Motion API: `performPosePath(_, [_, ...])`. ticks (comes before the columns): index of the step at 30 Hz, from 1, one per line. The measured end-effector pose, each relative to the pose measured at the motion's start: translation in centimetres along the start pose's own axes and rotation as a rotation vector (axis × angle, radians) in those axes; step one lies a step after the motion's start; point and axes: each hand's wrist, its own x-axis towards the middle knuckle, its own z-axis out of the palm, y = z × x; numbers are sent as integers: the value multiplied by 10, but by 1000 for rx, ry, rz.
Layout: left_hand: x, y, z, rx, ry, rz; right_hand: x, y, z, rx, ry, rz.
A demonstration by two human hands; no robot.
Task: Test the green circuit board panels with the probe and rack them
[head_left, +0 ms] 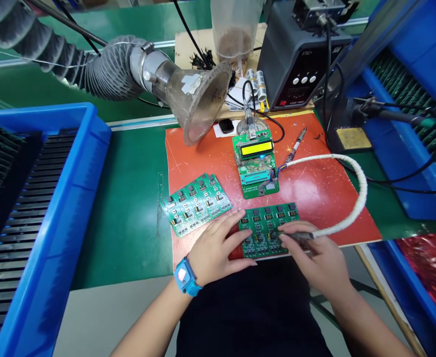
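Observation:
A green circuit board panel with several small digit displays lies on the red mat before me. My left hand rests on its left end, fingers spread, the thumb along the near edge. In my right hand a dark cable connector is pinched, its tip against the panel's right-hand part; the exact contact is hidden by the fingers. From it a white-wrapped cable loops back to a programmer board with a lit yellow screen. More circuit board panels lie overlapping at the left.
A fume extraction funnel hangs over the mat's back edge. Blue bins flank the bench. Behind stand a soldering station and a translucent container. A pen lies right of the programmer, near the soldering iron and its sponge.

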Motion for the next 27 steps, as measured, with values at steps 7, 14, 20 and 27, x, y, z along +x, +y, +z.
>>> performPosePath(7, [-1,1,0,1,-14,-6,-1,0,0,35,-1,27])
performPosePath(14, [0,0,-1,14,-43,4,-1,1,3,77,13,4])
performPosePath(20, [0,-2,-1,11,-59,10,0,1,3,87,21,-1])
performPosePath(27, [1,1,-2,-28,-28,-46,1,0,4,63,20,-9])
